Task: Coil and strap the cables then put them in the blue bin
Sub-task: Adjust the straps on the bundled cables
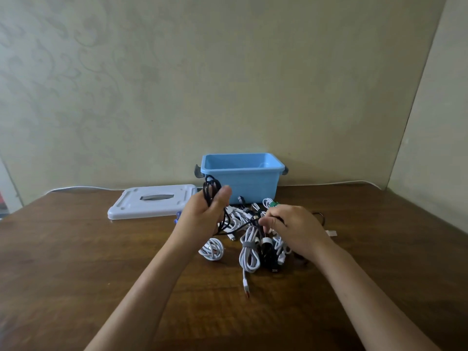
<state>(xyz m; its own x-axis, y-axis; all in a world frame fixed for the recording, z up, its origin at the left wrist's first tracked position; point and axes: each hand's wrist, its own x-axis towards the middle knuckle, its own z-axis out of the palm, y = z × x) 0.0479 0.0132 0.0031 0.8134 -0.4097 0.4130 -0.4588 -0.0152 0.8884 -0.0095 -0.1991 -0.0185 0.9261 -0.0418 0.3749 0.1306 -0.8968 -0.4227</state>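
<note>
While the left hand (202, 214) grips a loose black cable (212, 191) in loops above the desk (76, 262), the right hand (293, 229) reaches into the cable pile (253, 239), fingers curled; whether it pinches anything I cannot tell. To coil well, I judge the loops should stay even and pinched until a strap closes round them. The blue bin (243, 183) stands at the far edge behind the pile, open; no cables show inside, though its floor is mostly hidden. Its pale lid (152, 201) lies flat to the left.
</note>
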